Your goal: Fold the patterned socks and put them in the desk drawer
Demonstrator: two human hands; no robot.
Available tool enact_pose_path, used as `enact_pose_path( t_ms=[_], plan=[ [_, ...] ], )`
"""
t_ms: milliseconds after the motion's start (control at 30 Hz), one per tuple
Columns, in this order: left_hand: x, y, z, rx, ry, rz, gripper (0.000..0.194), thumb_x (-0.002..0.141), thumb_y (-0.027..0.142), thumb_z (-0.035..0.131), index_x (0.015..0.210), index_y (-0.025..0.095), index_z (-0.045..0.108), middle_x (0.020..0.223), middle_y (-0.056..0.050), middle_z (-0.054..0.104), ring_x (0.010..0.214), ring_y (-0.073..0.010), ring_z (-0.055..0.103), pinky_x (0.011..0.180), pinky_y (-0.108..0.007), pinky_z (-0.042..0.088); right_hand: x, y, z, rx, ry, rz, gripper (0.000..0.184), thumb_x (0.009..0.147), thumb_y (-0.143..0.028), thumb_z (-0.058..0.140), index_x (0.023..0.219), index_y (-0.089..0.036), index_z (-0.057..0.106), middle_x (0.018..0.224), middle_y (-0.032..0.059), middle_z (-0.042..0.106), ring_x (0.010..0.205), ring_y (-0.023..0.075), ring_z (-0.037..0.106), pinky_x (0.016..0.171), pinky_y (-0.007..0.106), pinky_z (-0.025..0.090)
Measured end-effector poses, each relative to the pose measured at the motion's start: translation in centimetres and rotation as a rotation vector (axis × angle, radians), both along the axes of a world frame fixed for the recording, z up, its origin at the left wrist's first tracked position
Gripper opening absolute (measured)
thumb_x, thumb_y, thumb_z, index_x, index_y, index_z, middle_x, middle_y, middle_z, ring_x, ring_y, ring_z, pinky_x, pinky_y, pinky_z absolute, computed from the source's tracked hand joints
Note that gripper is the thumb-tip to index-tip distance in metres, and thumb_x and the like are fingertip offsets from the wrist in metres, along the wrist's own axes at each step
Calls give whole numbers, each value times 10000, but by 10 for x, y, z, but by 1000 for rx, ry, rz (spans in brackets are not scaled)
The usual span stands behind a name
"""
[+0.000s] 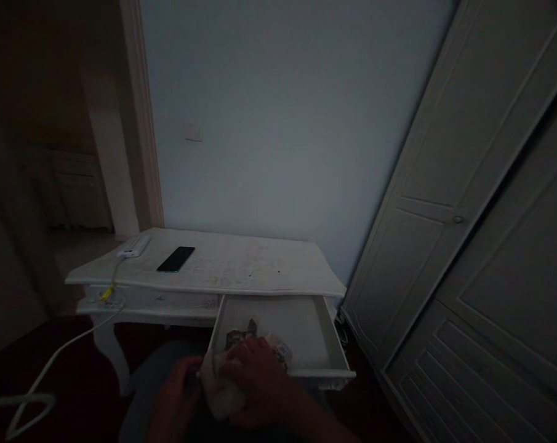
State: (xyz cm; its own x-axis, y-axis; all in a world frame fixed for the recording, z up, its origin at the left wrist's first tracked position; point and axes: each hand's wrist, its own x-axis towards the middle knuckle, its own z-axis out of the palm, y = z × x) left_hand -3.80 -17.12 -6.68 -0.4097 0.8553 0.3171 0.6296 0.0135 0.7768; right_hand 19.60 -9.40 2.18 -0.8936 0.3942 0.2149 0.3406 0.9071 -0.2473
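A pale, soft bundle [220, 394], perhaps cloth or a bag, hangs at the front left of a pulled-out drawer [306, 320]. My right hand [255, 375] lies across the bundle, fingers bent over it and reaching into the drawer. Beside the bundle's left edge is my left hand [179, 394], its thumb and fingers curved and apart; dim light hides whether the tips touch it. Crumpled, dark-patterned material [241, 333] lies in the drawer beyond my right fingers. More light, printed material [282, 352] shows just right of that hand.
The white desk [232, 261] carries a phone [176, 259] and a white power strip [134, 247] at its left. A white cable [70, 338] trails down from there. A tall wardrobe [412, 240] stands at the right, and a pale wall [278, 123] behind the desk.
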Motion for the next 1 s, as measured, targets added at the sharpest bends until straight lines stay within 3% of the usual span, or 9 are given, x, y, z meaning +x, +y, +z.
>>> enact_pose_path(
  t_ms=[100,200,333,433,533,633,733,833,1000],
  plan=[
    [-3,3,-7,-8,-130,-45,388,779,627,677,972,292,674,962,-27,807,920,-314,777,846,-441,637,43,5,7,-29,-63,-47,719,764,-637,769,1400,-369,567,1455,72,573,1267,356,526,1077,540,387],
    [-8,7,-22,-2,-170,-8,489,773,667,708,1074,284,659,1006,-35,809,975,-337,775,876,-466,632,106,8,19,-103,-149,-200,751,669,-533,828,1358,-335,604,1448,96,578,1275,382,539,1059,535,411],
    [-12,19,-29,4,32,-112,563,817,500,692,1323,265,612,1222,-73,776,1130,-326,745,984,-454,599,161,12,26,-139,-171,-343,754,648,-413,819,1357,-294,590,1455,120,563,1316,393,531,1068,507,433],
    [-11,36,-14,-56,348,-185,794,708,307,750,1474,268,546,1439,-100,678,1331,-331,640,1118,-444,514,148,22,10,-94,-200,-293,735,703,-451,811,1383,-299,575,1459,137,568,1292,409,552,1059,537,453],
    [-1,50,6,-132,611,-231,1078,577,210,819,1590,270,455,1621,-127,526,1472,-361,502,1206,-468,423,97,31,-17,-7,-148,-215,598,822,-559,757,1341,-314,591,1387,120,617,1200,380,604,1076,577,442],
    [18,59,25,-186,759,-287,974,694,184,749,1611,324,450,1700,-73,437,1550,-334,406,1281,-493,309,39,31,-41,102,-47,-161,610,842,-661,748,1325,-323,589,1309,101,653,1164,366,615,1136,632,383],
    [38,65,42,-258,782,-374,774,849,146,571,1600,315,490,1677,-46,469,1542,-290,432,1312,-472,248,11,30,-50,173,9,-149,600,897,-641,707,1388,-335,547,1277,104,675,1157,364,616,1099,618,422],
    [51,67,57,-340,704,-535,798,881,207,571,1657,265,395,1705,-57,418,1552,-275,421,1299,-395,291,32,32,-42,140,-29,-102,639,872,-690,707,1395,-355,555,1302,92,675,1155,348,613,1038,545,473],
    [56,64,62,-500,591,-590,1069,783,504,755,1690,187,287,1713,-134,387,1552,-352,412,1272,-454,348,128,28,1,-46,-66,-248,560,809,-658,776,1254,-335,668,1410,76,628,1269,337,575,1072,462,440]
  ],
)
